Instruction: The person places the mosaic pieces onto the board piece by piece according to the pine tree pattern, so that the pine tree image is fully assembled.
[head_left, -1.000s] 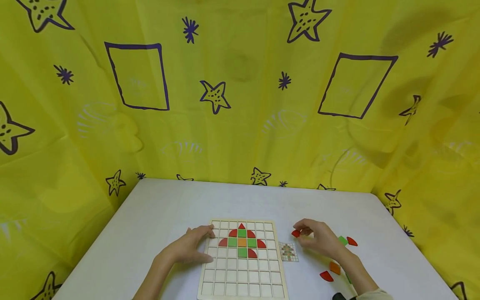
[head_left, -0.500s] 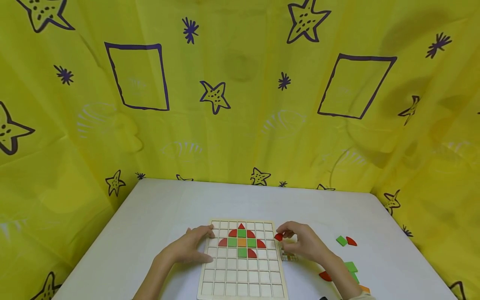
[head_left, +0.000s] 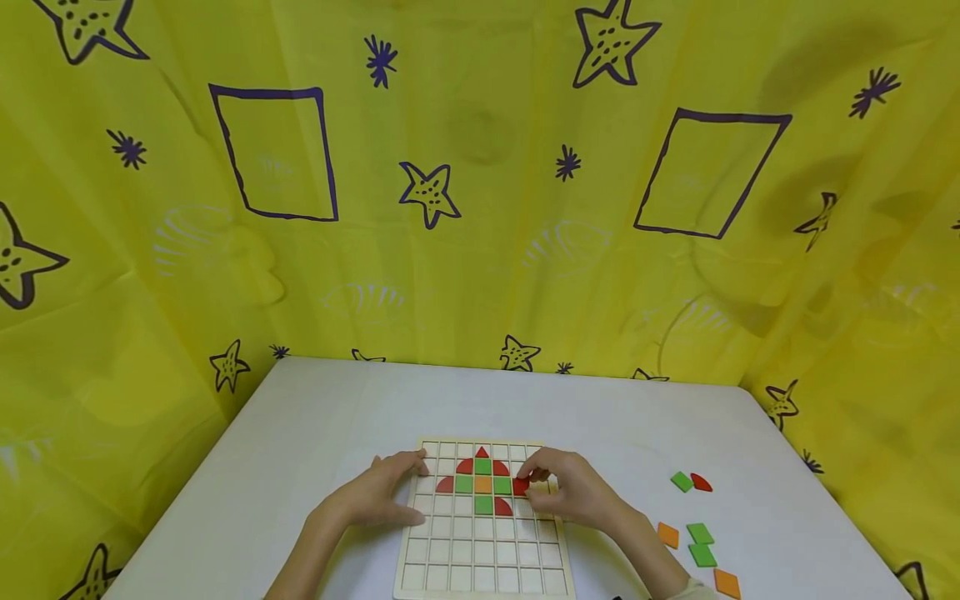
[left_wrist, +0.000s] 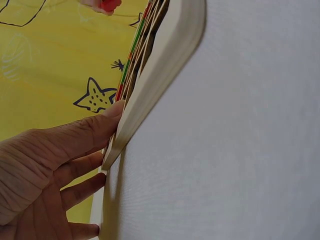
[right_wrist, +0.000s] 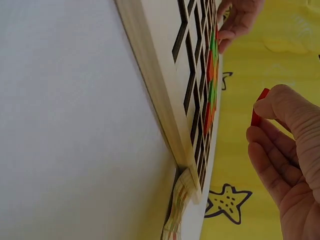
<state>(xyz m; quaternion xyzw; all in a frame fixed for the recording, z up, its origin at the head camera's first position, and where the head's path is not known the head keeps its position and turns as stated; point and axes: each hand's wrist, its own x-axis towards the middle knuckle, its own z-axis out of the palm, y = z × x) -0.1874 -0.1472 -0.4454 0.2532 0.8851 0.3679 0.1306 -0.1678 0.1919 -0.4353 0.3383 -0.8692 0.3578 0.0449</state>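
Observation:
A wooden grid board [head_left: 461,575] lies on the white table. Red, green and orange tiles fill part of its upper half, including an orange square [head_left: 483,484] and a red triangle [head_left: 482,452]. My left hand [head_left: 378,492] rests at the board's left edge, thumb and fingers spread and touching the rim. Above the board's right side, my right hand [head_left: 570,490] pinches a red quarter-circle tile [right_wrist: 258,107] between thumb and fingers. The right wrist view shows that tile held clear of the board. A printed pattern card [right_wrist: 176,212] lies against the board's edge, hidden by my right hand in the head view.
Loose tiles lie to the right: a green square [head_left: 682,481] beside a red quarter circle [head_left: 701,482], then two green squares [head_left: 702,556] and two orange squares [head_left: 667,535] nearer. A yellow patterned curtain [head_left: 480,275] surrounds the table.
My right hand has moved left with the red quarter-circle tile, from over the table past the card to above the board. My left hand has stayed in place.

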